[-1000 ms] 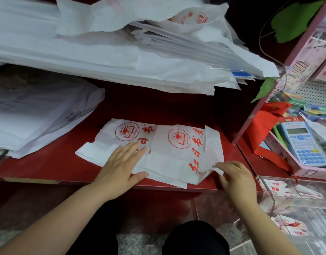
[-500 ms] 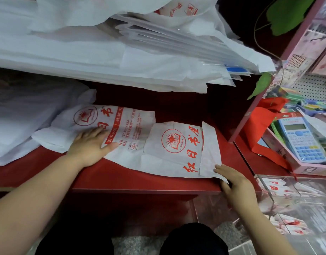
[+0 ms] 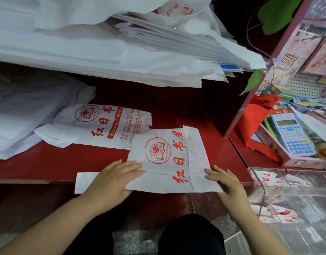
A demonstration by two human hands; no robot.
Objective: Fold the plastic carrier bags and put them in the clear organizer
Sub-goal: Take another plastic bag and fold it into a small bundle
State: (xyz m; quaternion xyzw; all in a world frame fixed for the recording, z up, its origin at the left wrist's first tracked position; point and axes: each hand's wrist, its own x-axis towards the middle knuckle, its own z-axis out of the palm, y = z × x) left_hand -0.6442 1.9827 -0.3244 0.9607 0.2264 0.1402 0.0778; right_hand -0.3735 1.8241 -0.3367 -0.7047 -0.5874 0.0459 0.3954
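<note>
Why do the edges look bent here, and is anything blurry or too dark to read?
Head view: the wide-angle lens bows the stack and the counter edge. Head view: the front bag is evenly lit and its red print is sharp. Head view: the organizer shows pale reflections and its contents look smeared. Head view: the space under the counter is dim.

The near bag (image 3: 167, 162) in the middle says "红日书屋" in red. The far bag (image 3: 103, 124) up left shows the number 15536135788.
</note>
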